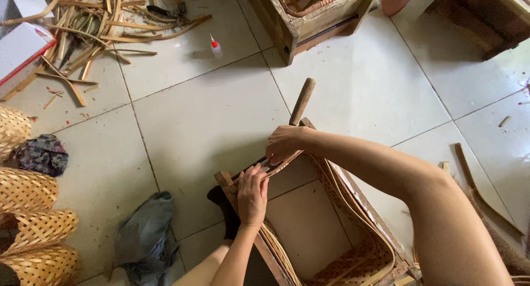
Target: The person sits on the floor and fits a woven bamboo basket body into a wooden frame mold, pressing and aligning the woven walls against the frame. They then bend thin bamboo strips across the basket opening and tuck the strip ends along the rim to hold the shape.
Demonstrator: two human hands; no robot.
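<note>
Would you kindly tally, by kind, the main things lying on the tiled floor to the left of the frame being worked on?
Woven baskets: 4
Cloths: 2
Glue bottle: 1
White boxes: 2
Pile of bamboo strips: 1
Total: 10

My left hand (pixel 252 195) flat, fingers pointing forward, my right hand (pixel 283 143) curled shut, arm bent across, hands nearly touching

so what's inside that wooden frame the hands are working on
A woven bamboo basket lines the wooden frame, bottomless, so floor tile shows through. The left hand and right hand press a strip at its rim. The near corner is hidden by the arm.
</note>
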